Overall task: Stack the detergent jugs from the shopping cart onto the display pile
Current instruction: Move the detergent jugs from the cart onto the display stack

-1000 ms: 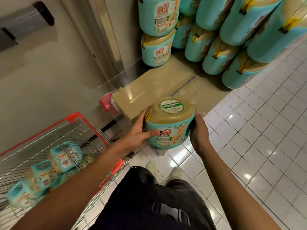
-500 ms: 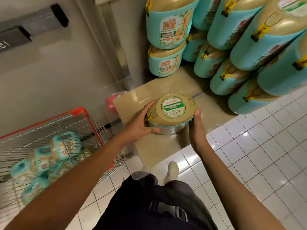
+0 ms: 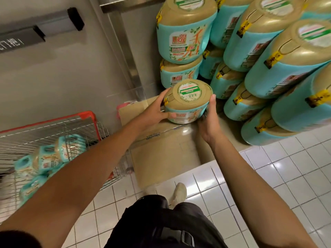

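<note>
I hold one detergent jug (image 3: 187, 100), teal with a tan top and a green round label, between both hands above the cardboard base (image 3: 164, 154). My left hand (image 3: 154, 111) grips its left side and my right hand (image 3: 209, 120) its right side. The jug hangs just in front of the two stacked jugs (image 3: 180, 51) at the pile's left end. The display pile (image 3: 268, 68) of the same jugs rises to the right. Several more jugs (image 3: 46, 158) lie in the red wire shopping cart (image 3: 86, 115) at the left.
A grey wall and a metal door frame (image 3: 129, 56) stand behind the cart and the pile. A pink object (image 3: 123, 106) sits by the cardboard's far corner. White floor tiles (image 3: 286, 176) spread to the right; my legs and a shoe (image 3: 179, 192) are below.
Both hands have carried the jug forward and up, from above the cardboard's near part to just in front of the pile's left stack. I have stepped closer to the pile.
</note>
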A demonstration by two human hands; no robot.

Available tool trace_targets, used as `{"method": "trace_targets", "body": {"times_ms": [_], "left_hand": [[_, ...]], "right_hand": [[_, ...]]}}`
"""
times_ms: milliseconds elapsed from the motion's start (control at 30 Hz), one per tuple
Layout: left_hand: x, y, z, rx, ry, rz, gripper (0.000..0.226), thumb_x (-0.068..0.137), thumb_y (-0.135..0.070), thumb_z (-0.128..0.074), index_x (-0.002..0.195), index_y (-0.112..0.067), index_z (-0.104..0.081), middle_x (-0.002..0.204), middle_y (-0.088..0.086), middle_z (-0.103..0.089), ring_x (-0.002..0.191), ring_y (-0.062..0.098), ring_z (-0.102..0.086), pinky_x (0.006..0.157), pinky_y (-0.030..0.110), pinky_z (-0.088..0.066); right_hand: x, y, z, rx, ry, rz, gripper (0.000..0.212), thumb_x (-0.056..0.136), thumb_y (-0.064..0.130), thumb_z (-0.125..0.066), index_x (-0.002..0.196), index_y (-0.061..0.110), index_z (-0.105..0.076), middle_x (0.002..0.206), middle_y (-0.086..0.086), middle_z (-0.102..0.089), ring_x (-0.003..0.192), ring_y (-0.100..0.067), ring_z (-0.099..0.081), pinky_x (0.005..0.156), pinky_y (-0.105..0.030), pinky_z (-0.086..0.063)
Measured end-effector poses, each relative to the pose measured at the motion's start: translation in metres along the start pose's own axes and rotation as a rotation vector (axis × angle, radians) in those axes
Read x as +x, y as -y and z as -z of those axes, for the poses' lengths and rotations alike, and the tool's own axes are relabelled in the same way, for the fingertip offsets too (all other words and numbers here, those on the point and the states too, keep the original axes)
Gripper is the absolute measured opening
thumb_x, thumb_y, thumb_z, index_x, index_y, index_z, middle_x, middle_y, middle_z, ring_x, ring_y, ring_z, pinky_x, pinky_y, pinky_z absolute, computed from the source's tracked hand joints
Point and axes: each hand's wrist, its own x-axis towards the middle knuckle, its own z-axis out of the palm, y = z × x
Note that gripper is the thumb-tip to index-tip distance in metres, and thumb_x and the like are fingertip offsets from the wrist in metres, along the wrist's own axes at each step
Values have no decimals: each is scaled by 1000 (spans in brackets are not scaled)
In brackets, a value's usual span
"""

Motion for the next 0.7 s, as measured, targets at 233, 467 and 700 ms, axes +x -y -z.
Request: {"method": "trace_targets", "body": {"times_ms": [233, 467, 700], "left_hand": [[32, -8, -2, -1, -23, -27, 116, 79, -26, -92, 168, -25, -17, 168, -3, -37, 152, 10, -39, 122, 31, -41], [45, -9, -5, -13, -51, -37, 117, 78, -31, -92, 167, -28, -17, 167, -6, -35, 141, -11, -43, 109, 14, -45], [48, -3, -4, -19, -92, -26, 114, 80, -31, -91, 168, -24, -19, 169, -4, -32, 146, -5, -40, 115, 20, -42]], "right_hand": [[27, 22, 3, 32, -88, -86, 74, 100, 75, -40, 150, 23, -58, 129, 1, -72, 128, -16, -62, 99, -32, -53], [40, 28, 3, 88, -81, -89, 77, 101, 73, -40, 153, 17, -55, 147, -10, -64, 137, -22, -58, 113, -39, -48], [44, 28, 3, 115, -98, -119, 77, 101, 72, -44, 151, 14, -56, 143, -9, -67, 132, -21, -62, 91, -30, -57]]}}
